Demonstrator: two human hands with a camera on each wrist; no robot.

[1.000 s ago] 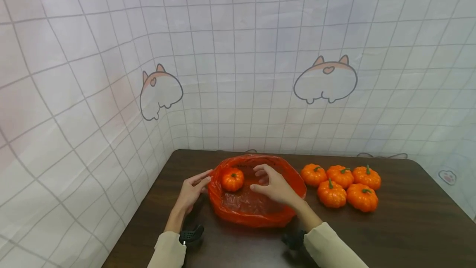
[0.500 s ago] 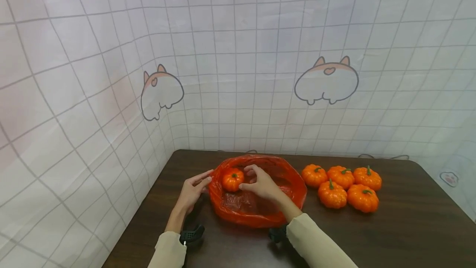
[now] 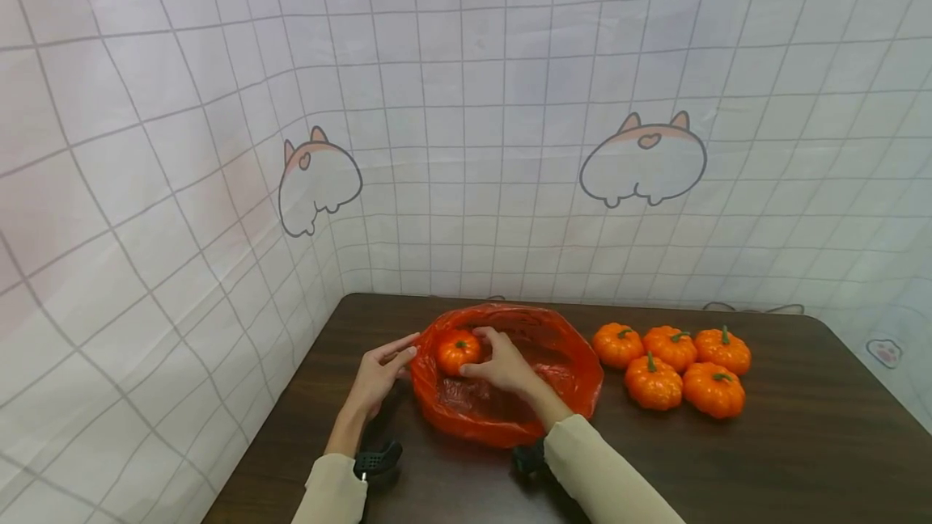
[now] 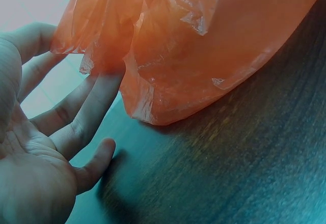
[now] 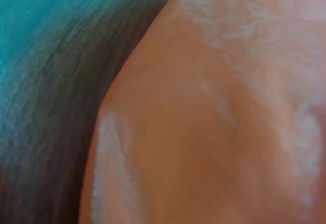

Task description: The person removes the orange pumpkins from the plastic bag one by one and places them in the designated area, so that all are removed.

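Note:
An orange-red plastic bag (image 3: pixel 484 431) lies spread on the table with its wide mouth facing up. Inside its left part sits a small orange pumpkin (image 3: pixel 457 352) with a green stem. My right hand (image 3: pixel 506 364) reaches into the bag and grips the pumpkin from its right side, thumb at the front and fingers behind. At the bag's left rim, my left hand (image 3: pixel 374 378) pinches the plastic between thumb and fingers. The left wrist view shows those fingers (image 4: pixel 99 99) going under the folded edge. Only the bag's blurred side (image 5: pixel 204 107) fills the right wrist view.
Several more orange pumpkins (image 3: pixel 654 382) stand in a cluster right of the bag on the dark wooden table (image 3: pixel 808 427). A white gridded cloth (image 3: pixel 480 184) with cartoon animals hangs behind and to the left.
My right hand has moved left inside the bag, from the middle of its mouth to the pumpkin, and taken hold of it. My left hand has stayed at the rim.

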